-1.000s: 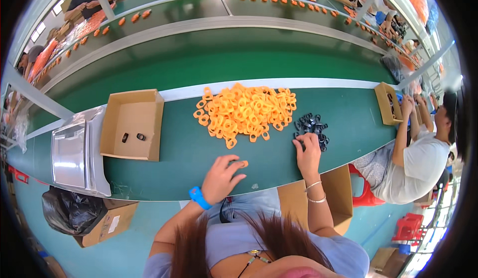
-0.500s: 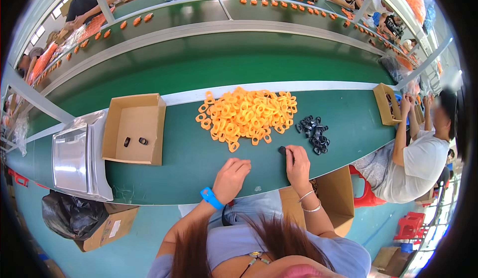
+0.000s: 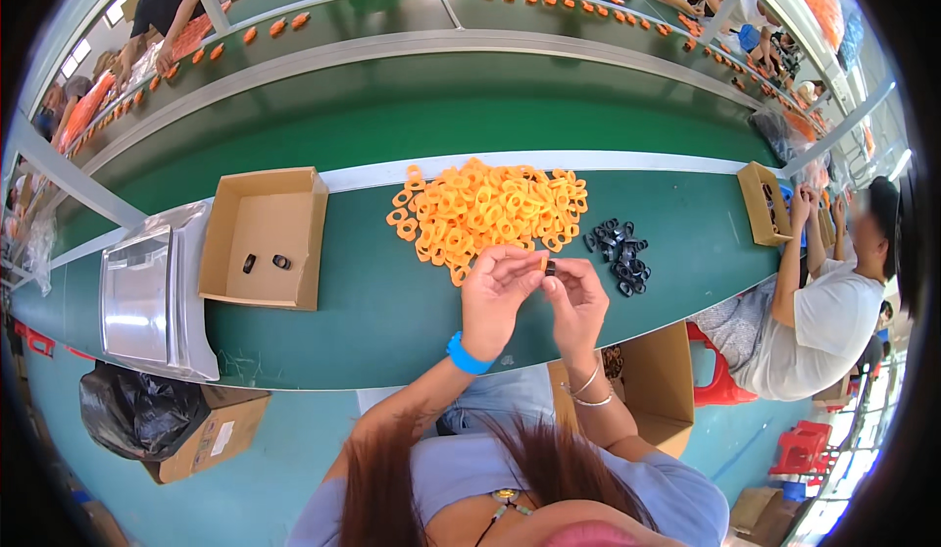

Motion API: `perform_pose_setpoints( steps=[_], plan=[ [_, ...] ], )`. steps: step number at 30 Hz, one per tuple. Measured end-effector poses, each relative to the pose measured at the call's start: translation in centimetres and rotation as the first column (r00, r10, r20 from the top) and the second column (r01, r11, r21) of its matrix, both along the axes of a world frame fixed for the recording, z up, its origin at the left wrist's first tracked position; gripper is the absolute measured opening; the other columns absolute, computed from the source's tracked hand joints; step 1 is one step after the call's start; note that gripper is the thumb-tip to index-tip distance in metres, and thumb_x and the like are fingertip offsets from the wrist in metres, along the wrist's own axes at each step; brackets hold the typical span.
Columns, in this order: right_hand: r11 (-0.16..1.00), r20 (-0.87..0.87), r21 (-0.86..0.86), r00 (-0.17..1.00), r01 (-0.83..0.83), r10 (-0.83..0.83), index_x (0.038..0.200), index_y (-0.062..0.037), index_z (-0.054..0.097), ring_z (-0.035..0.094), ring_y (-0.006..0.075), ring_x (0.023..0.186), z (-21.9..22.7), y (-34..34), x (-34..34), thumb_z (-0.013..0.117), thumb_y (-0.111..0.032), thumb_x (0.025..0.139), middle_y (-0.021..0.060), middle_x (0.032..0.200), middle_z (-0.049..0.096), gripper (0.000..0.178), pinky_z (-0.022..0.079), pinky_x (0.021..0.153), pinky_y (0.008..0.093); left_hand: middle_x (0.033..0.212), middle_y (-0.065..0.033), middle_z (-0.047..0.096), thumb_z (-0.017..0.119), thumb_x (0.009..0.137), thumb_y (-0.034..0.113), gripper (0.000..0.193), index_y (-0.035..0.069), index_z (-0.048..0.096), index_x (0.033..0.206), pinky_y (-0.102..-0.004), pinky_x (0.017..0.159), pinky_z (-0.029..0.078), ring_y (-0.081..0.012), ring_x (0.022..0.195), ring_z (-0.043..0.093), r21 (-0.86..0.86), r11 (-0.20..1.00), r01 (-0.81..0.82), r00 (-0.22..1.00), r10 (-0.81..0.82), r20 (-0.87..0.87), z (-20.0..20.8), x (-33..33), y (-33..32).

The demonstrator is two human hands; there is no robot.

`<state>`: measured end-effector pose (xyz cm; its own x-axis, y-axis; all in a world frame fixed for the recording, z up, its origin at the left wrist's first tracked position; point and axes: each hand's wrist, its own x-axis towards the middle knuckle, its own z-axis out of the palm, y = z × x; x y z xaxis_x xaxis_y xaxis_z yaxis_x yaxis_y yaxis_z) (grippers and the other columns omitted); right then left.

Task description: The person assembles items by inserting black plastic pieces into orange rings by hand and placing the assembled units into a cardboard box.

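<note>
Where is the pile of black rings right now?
In the head view, the black rings lie on the green belt, just right of the orange rings and up-right of the right hand.

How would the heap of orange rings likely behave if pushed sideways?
The orange rings lie loosely heaped on the green belt, so a push would probably scatter them. They look like small, light plastic pieces. Being flat loops, they would more likely slide than roll.
</note>
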<state>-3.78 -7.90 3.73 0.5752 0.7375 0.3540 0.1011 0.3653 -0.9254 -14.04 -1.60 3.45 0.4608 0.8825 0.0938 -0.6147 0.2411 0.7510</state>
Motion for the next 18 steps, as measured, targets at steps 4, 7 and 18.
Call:
perform_pose_setpoints(
  steps=[4,7,18],
  plan=[
    [0.988,-0.051,0.057,0.989,0.142,-0.139,0.103,0.0003,0.063,0.058,0.0079,0.076,0.8,1.4,0.8,0.071,-0.008,0.094,0.0025,0.096,0.061,0.015,0.048,0.066,0.0223,0.117,-0.0203,0.069,0.066,0.091,-0.009,0.027,-0.001,0.055,0.114,-0.0354,0.096,0.056,-0.0241,0.110,0.068,-0.050,0.994,-0.096,0.995,0.095,-0.017,0.7,0.2,1.9],
    [0.995,-0.009,0.061,0.996,0.084,-0.084,0.104,-0.0002,0.063,0.058,0.0078,0.075,0.8,2.9,0.5,0.071,-0.008,0.094,0.0018,0.091,0.062,0.015,0.048,0.066,0.0225,0.116,-0.0201,0.070,0.066,0.091,-0.009,0.026,-0.002,0.055,0.114,-0.0351,0.095,0.056,-0.0238,0.107,0.069,-0.032,0.997,-0.063,0.998,0.064,0.027,1.1,1.9,2.0],
    [0.962,-0.082,0.258,0.995,0.084,-0.064,0.112,0.0057,0.064,0.062,0.0095,0.081,6.5,10.7,3.4,0.064,-0.003,0.098,0.0068,0.097,0.067,0.017,0.052,0.073,0.0236,0.113,-0.0132,0.072,0.066,0.096,0.000,0.018,-0.005,0.068,0.113,-0.0281,0.081,0.057,-0.0153,0.097,0.068,0.279,0.939,-0.202,0.976,0.171,0.132,7.4,6.1,8.3]
  ],
)
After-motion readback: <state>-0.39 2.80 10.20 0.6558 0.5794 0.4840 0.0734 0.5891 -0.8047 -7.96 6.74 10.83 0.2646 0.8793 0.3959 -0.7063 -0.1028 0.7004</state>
